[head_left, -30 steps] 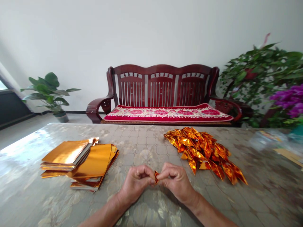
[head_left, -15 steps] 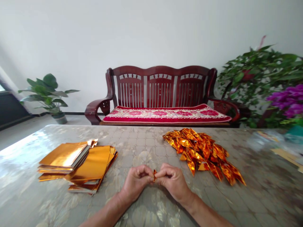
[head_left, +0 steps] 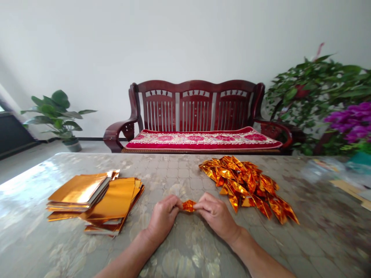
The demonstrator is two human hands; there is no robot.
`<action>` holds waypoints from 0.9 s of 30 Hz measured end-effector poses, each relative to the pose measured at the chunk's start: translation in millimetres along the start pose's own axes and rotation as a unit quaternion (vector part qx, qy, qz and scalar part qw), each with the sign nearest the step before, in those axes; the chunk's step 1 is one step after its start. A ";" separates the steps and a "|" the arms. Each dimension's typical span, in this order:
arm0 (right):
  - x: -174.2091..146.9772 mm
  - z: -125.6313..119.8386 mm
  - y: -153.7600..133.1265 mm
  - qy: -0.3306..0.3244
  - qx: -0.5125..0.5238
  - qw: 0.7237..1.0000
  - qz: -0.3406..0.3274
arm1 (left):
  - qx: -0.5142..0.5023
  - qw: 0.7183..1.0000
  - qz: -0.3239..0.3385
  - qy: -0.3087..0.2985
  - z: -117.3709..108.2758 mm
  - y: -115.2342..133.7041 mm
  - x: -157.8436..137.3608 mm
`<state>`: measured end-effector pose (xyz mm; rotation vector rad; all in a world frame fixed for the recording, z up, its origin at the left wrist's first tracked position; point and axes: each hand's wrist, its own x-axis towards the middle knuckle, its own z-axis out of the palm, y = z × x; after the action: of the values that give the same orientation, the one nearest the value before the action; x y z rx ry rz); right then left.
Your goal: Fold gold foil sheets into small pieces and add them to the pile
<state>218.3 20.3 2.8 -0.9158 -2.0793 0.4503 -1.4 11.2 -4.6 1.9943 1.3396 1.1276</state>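
Observation:
Between my two hands is a small folded gold foil paper (head_left: 189,206), shiny and orange-gold, its middle showing. My left hand (head_left: 164,217) pinches its left end, and my right hand (head_left: 216,216) pinches the right end; the fingers hide both tips. Left of my hands lie stacks of flat gold foil paper sheets (head_left: 113,200), their edges uneven. On the right is a heap of folded, pointed gold foil pieces (head_left: 246,181), close beyond my right hand.
The patterned grey tabletop (head_left: 179,247) carries clear plastic packaging (head_left: 321,170) and a tan card piece (head_left: 349,192) at the far right. Past the table stands a dark red wooden bench (head_left: 195,108) with a floral cushion (head_left: 203,139). Potted plants (head_left: 59,116) flank it.
My hands have drawn slightly apart, and more of the foil paper now shows between them. The stacks and the heap look unchanged.

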 end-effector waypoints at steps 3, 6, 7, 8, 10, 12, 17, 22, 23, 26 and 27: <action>0.3 -1.8 -0.8 -0.001 -0.023 1.000 -0.003 | 0.018 1.000 0.015 -0.012 0.2 -0.9 -1.4; 0.7 -2.9 -0.9 -0.004 -0.035 0.999 -0.001 | 0.024 0.999 0.021 -0.031 -1.0 2.6 -1.3; 0.7 -2.8 -0.6 -0.004 -0.036 0.999 0.001 | 0.024 0.999 0.023 -0.036 -1.4 3.7 -1.1; 0.7 -2.6 -0.3 -0.003 -0.037 0.999 0.003 | 0.022 0.999 0.025 -0.039 -1.5 4.4 -0.8; 0.6 -2.0 0.5 -0.003 -0.039 0.999 0.005 | 0.019 0.999 0.027 -0.039 -1.5 4.3 -0.4; 0.4 -1.7 1.0 -0.005 -0.047 0.999 0.000 | 0.016 0.999 0.031 -0.034 -1.2 3.0 -0.3; 0.5 -3.5 0.4 -0.003 -0.070 0.997 -0.016 | 0.019 0.998 0.052 -0.015 -1.6 3.5 -0.8; 0.5 -4.5 0.0 0.005 -0.089 0.996 -0.015 | 0.040 0.998 0.041 -0.009 -1.6 5.7 0.2; 0.5 -4.6 0.1 0.003 -0.088 0.996 -0.019 | 0.043 0.998 0.038 -0.009 -1.7 5.1 0.5; 1.2 -4.9 0.6 -0.012 -0.074 0.996 -0.039 | 0.047 0.998 0.030 -0.002 -2.3 2.7 1.5; 1.7 -5.1 0.9 -0.017 -0.066 0.997 -0.043 | 0.047 0.999 0.027 0.001 -2.6 2.2 1.7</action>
<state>222.1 22.2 6.3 -0.8959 -2.1901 0.2879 -2.2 11.8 -0.9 2.1082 1.3698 1.1103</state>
